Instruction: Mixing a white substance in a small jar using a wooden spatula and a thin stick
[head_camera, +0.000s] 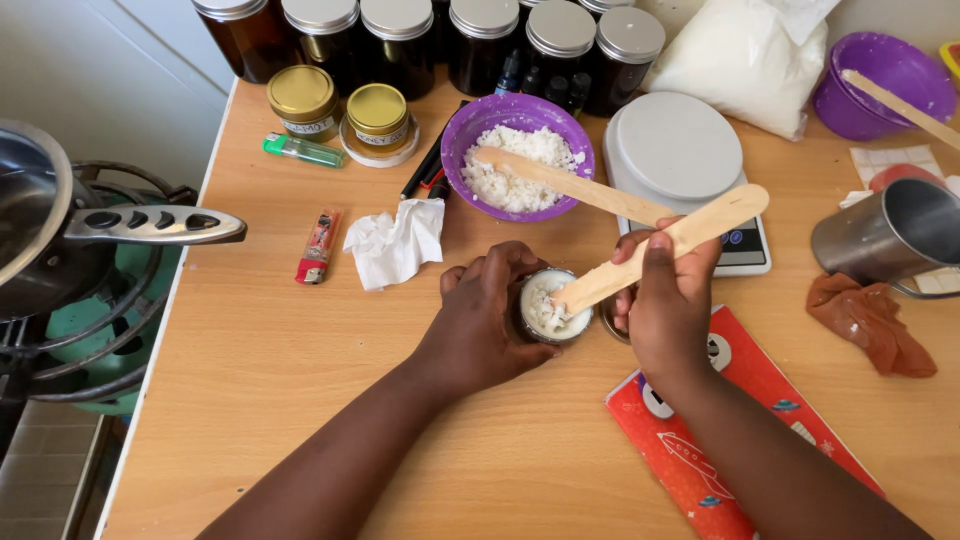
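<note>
Head view first, starting at the left: what's there?
— A pan handle (150, 226) over the stove, then a red lighter (318, 246) and crumpled tissue (396, 241) on the tabletop (300, 400).
— And the hands?
— Left hand (490, 320) has its grip wrapped around a small jar (552, 305) of white flakes, mid-tabletop. Right hand (668, 300) has its grip clenched on a wooden stick (665, 245), tip in the jar.
— Behind them?
— A purple bowl (517, 155) of flakes, then a grey scale (680, 160).
</note>
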